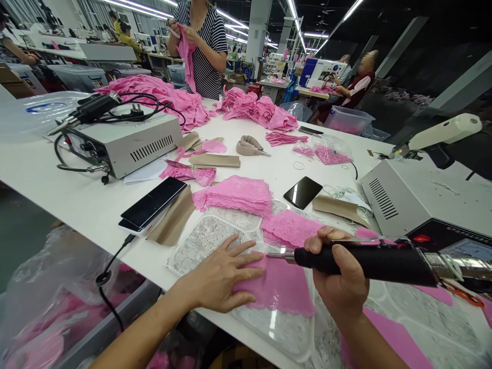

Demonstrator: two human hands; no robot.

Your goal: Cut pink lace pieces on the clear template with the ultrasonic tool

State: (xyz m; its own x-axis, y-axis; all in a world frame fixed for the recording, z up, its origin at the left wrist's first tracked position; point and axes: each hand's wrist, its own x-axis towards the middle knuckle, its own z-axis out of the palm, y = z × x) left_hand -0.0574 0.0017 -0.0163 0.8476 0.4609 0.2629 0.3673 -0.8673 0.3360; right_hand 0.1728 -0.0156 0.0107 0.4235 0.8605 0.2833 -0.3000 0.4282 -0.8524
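My left hand (225, 274) lies flat, fingers spread, on a pink lace-edged fabric piece (284, 287), holding it against a clear patterned mat (269, 328). In my right hand (342, 277) is a black handheld ultrasonic welder (369, 261), its fingers wrapped round the barrel. The slim metal tip points left and meets the fabric's upper edge close to my left fingertips; whether it presses cannot be made out. Just beyond the tip lies a small stack of pink lace pieces (290, 227). A thicker stack of pink lace pieces (240, 196) sits farther back.
Grey generator boxes stand at left (142, 138) and right (415, 195). Phones lie left (154, 202) and right (303, 192). Red-handled scissors (463, 293) rest under the welder's cable end. Pink fabric heaps (154, 97) fill the far side, where a person in stripes holds pink fabric.
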